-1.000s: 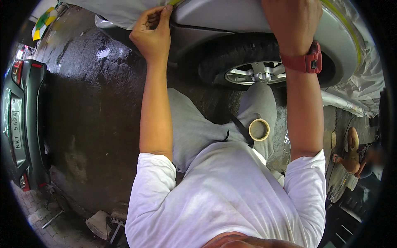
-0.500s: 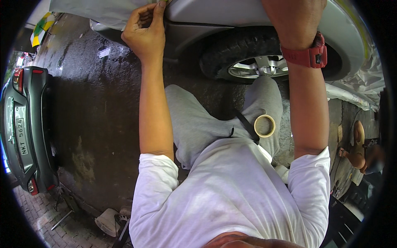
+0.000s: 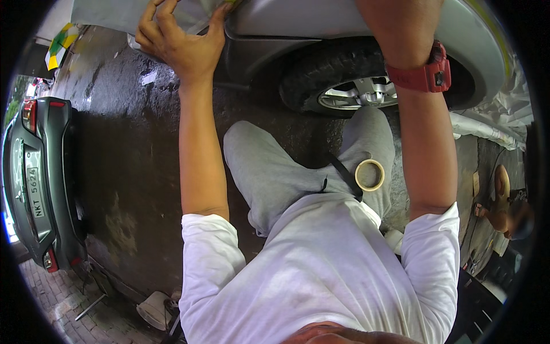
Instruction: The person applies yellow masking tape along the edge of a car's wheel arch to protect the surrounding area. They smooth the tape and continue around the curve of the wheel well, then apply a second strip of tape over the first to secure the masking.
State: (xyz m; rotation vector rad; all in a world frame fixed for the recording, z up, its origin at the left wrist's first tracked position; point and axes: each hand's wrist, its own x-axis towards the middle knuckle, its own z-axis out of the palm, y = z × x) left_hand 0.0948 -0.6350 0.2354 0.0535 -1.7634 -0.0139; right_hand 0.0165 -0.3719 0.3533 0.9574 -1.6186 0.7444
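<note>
My left hand [image 3: 186, 49] is against the grey covering sheet [image 3: 109, 12] on the silver car body [image 3: 303, 18], at the upper left. Its fingers are spread, with the thumb apart beside a bit of yellow-green tape [image 3: 231, 3]. My right hand [image 3: 404, 31] reaches up over the wheel arch; its fingers lie beyond the upper edge, so what they hold is hidden. A red watch [image 3: 421, 76] is on that wrist. A roll of masking tape [image 3: 358, 176] rests by my right thigh, next to a dark strap [image 3: 344, 171] at my waist.
In front of my knees is the car's tire [image 3: 303, 80] with a silver rim [image 3: 366, 94]. A dark car [image 3: 54, 189] stands at the left on wet ground. Behind me on the left is a whitish bucket [image 3: 152, 308]. Part of another person [image 3: 501, 209] shows far right.
My left hand has moved a little left and its curled fingers have spread over the sheet. The right hand has barely shifted. The whole view has tilted slightly.
</note>
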